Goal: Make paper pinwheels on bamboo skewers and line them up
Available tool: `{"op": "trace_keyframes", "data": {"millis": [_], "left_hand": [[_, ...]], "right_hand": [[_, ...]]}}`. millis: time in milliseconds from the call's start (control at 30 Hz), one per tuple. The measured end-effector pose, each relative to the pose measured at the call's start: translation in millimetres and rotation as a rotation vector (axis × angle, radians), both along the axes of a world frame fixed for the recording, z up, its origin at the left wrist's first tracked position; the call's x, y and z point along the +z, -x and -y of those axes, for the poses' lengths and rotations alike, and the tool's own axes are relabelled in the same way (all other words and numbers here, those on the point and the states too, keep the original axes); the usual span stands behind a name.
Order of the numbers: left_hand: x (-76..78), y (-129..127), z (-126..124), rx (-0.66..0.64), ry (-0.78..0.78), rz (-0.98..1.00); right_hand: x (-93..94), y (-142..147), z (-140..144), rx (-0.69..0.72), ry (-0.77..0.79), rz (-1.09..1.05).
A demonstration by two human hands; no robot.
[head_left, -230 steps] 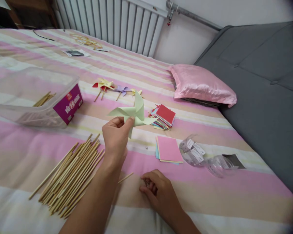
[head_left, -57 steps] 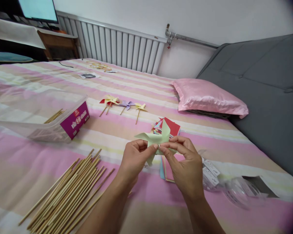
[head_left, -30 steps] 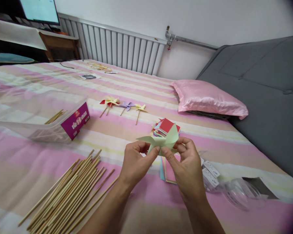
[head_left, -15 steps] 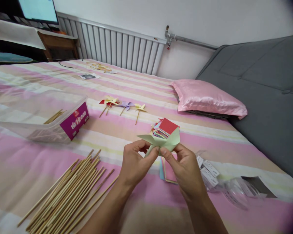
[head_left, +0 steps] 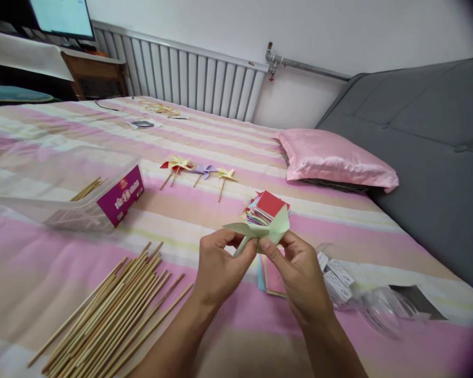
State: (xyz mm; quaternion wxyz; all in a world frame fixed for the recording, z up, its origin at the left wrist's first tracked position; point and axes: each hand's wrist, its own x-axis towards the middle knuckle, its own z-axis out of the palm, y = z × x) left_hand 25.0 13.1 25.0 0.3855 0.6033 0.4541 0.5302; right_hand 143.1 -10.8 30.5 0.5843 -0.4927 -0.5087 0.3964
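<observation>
Both hands hold a pale green paper pinwheel (head_left: 276, 228) above the striped bed. My left hand (head_left: 220, 265) pinches its lower left side, thumb and forefinger closed on the paper. My right hand (head_left: 299, 270) pinches the centre from the right, fingertip pressed at the middle. Under the hands lies a small stack of pink and blue paper squares (head_left: 270, 275). A pile of mixed coloured squares with a red one on top (head_left: 266, 207) sits just beyond. Several wooden sticks (head_left: 110, 310) lie to the left of my left arm.
Three finished pinwheels on sticks (head_left: 199, 170) lie farther up the bed. A clear plastic box with a purple label (head_left: 63, 191) holds more sticks at left. Clear plastic packaging (head_left: 370, 299) lies at right, a pink pillow (head_left: 335, 160) behind, a radiator (head_left: 185, 79) along the wall.
The right hand came up from the bed and joined the left on the green pinwheel. Over the last second the pinwheel tilted slightly and both hands sank a little.
</observation>
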Motion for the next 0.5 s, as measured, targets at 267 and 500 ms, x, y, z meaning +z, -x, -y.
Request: {"op": "trace_keyframes", "data": {"millis": [267, 500], "left_hand": [[2.6, -1.8, 1.6, 0.004, -0.045, -0.001], [3.7, -2.7, 4.8, -0.035, -0.038, 0.065]], "right_hand": [[-0.7, -1.3, -0.4, 0.009, 0.006, -0.012], [-0.1, -2.7, -0.1, 0.024, 0.030, -0.056]]}}
